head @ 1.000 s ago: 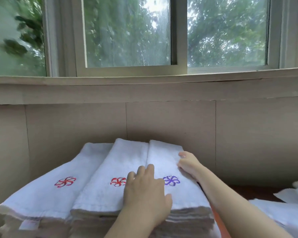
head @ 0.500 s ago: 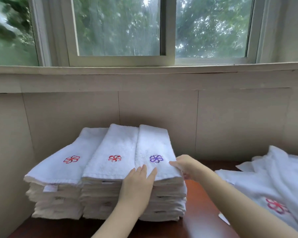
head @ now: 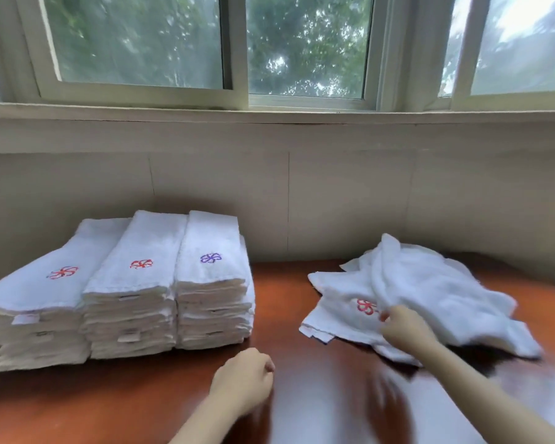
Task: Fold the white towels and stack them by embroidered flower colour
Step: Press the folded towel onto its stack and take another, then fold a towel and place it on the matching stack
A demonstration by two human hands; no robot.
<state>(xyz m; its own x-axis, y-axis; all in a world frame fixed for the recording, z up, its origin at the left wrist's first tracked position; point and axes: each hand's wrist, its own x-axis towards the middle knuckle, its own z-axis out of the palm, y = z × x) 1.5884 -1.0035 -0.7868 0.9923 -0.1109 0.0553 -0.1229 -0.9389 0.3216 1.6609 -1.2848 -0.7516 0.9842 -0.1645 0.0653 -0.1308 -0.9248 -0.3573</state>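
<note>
Hands left the folded stacks (head: 135, 283); right hand (head: 398, 330) pinched a crumpled towel (head: 430, 290).
Left hand (head: 242, 379) hung loosely curled, empty; folding likely needed flattening first.

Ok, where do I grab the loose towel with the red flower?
Pinch the flower towel at its near left corner, coming from the left. That corner lies flat and bare on the table. The crumpled towel, which the right hand pinches, covers its right part.
</note>
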